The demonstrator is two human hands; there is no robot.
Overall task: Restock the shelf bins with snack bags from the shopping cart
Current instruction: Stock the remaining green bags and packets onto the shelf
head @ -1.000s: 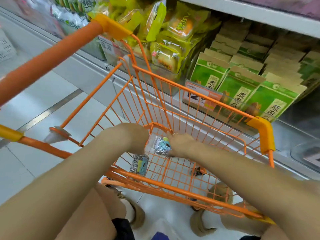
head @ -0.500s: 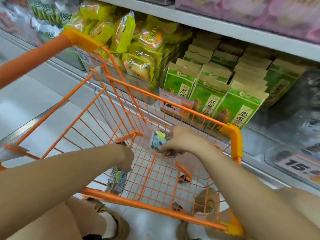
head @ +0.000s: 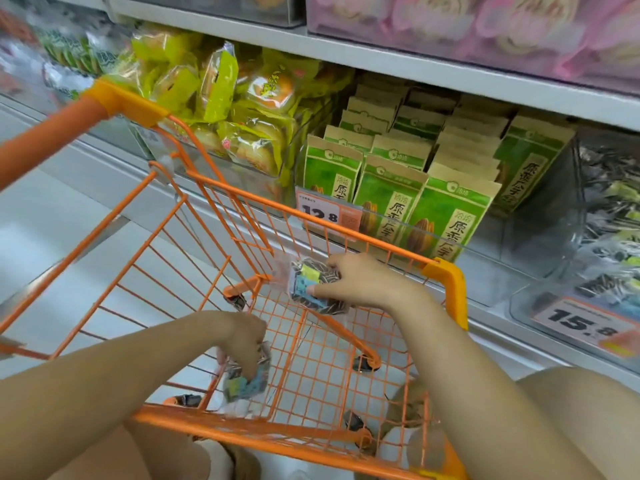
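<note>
I read this as the pick-up step: both hands are down inside the orange shopping cart, well apart, each clamped on its own snack bag; my right hand grips a clear bag of striped seeds lifted near the cart's far rim, thumb across its front; my left hand pinches a second bag low by the near rail, close to the wire floor. Apart from these two bags I see nothing else lying in the cart. Next, I judge, both bags must rise clear of the rim and go over to the clear bin at the far right, which holds matching striped-seed packs above a 15.8 price tag; the neighbouring bin holds upright green seed packets, and the one to its left a heap of yellow pastry bags; the wire sides could snag a bag on the way up.
</note>
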